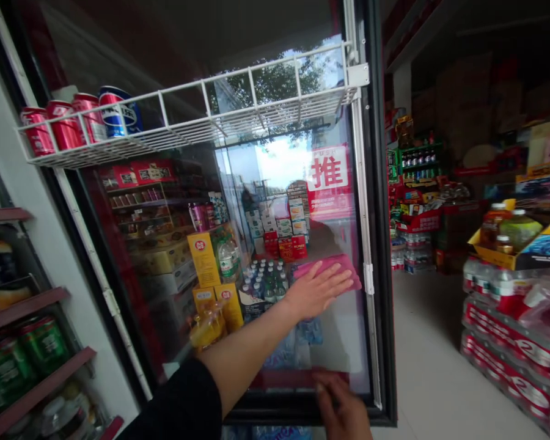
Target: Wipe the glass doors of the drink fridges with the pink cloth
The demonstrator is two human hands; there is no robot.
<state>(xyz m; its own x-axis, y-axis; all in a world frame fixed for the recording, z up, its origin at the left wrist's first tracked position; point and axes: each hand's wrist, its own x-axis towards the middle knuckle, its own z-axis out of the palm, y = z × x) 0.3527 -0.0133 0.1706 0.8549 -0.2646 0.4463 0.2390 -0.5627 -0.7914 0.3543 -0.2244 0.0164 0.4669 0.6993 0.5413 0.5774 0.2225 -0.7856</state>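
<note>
My left hand (318, 288) reaches in from the lower left and lies over a pink cloth (348, 272), pressing it against the glass of a fridge door (348, 342). Its fingers are stretched out over the cloth, which shows past the fingertips and above the hand. My right hand (343, 406) is low in the view, by the bottom frame of the door. It is dim and smeared, its fingers partly bent, and whether it touches the frame is unclear. Above my left hand, a red and white push sticker (329, 171) is on the glass.
A white wire rack (252, 91) with several cans (87, 116) crosses the door's inner side. Fridge shelves (36, 305) with drinks stand at the left. Wrapped bottle packs (508, 330) are stacked on the right floor. The glass reflects goods and sky.
</note>
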